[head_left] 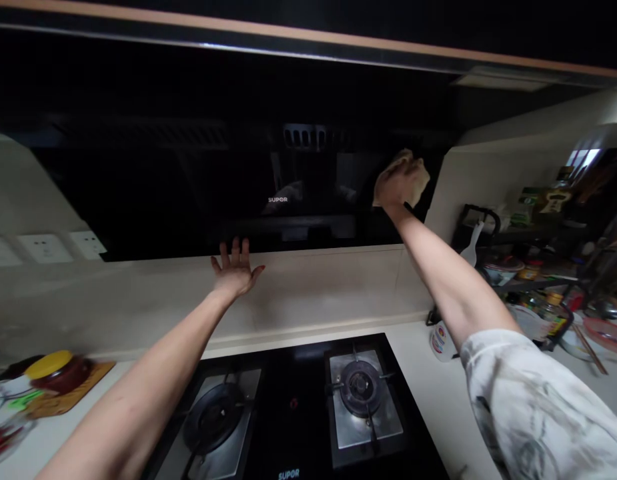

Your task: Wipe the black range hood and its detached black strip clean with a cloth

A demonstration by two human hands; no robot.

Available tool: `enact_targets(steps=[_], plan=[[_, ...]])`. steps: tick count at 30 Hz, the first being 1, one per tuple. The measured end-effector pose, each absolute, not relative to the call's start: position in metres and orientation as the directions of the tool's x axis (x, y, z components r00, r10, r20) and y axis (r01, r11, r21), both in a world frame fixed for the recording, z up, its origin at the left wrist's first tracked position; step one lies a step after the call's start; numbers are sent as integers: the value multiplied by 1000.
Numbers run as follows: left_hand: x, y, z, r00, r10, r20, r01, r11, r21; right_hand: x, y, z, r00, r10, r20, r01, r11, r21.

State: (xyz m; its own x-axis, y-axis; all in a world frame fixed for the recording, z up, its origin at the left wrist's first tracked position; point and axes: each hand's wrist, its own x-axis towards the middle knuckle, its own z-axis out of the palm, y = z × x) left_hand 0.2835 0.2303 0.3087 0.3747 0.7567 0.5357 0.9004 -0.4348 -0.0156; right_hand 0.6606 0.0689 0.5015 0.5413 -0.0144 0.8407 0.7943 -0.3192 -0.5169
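Your hands are well apart. Your right hand [394,190] has hold of a bunched cloth [417,179] against the front panel of the range hood [223,180], near its right end. Blur and dark glass obscure how the fingers are folded into the fabric. The cloth appears spread under the palm so that fabric, rather than skin, meets the glass.

Your left hand [233,270] grips nothing: fingers spread, tips at the hood's lower edge, evidently as a brace while the right arm reaches up.

Edges: the panel's right side lies just beyond the cloth, leaving little room that way; leftward, the glass is unobstructed past the logo. Below the hood, the wall [318,287] leaves a bare gap above the cooktop [288,373], whose two burners bear no pots.

Outward, on the right, a white bottle [441,341] stands near the cooktop, and a crowded rack [481,210] limits elbow room. On the left, a yellow-lidded jar [63,377] sits on a wooden board [91,390], beyond your forearm.
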Motion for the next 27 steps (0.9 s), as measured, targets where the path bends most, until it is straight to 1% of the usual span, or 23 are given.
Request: enact_targets(steps=[2,3,4,6,7,8,9,10,12,14,17,19,22,24,25,27], plan=[[284,230,308,380,751,540,902,-431,-35,635,84,501,504,26,863,793,-410,-451],[284,230,308,381,748,544,902,-429,-41,625,88,500,479,78,874,803,-442,-400],[284,230,307,380,745,548,903,-427,-46,616,89,499,430,162,888,828,-464,-316],[283,230,307,376,740,557,905,-422,-49,607,84,496,316,339,886,883,-448,-143],[284,230,306,372,738,563,906,-420,-49,607,79,495,265,407,874,903,-424,-76],[284,229,306,369,736,568,907,-418,-48,611,71,495,233,449,863,912,-408,-34],[284,229,306,367,734,572,908,-417,-48,617,63,495,230,464,856,911,-411,-22],[284,228,307,367,731,575,908,-417,-50,627,53,495,257,453,854,900,-433,-42],[285,225,308,369,734,571,908,-415,-53,651,33,496,354,389,851,858,-496,-131],[285,223,310,374,744,554,908,-415,-56,678,16,497,473,295,831,800,-538,-264],[284,222,312,380,754,537,908,-416,-59,704,7,500,598,166,784,719,-544,-433],[284,223,312,388,747,540,904,-422,-65,704,15,503,620,104,778,697,-528,-485],[283,224,311,397,738,545,899,-433,-68,674,41,507,590,59,805,703,-528,-477],[282,224,309,403,729,553,893,-446,-62,643,62,505,541,81,837,731,-537,-421],[282,224,308,405,718,566,889,-454,-61,626,72,503,490,115,864,764,-534,-362],[281,224,306,408,688,599,882,-466,-66,596,90,498,354,215,910,837,-507,-206]])
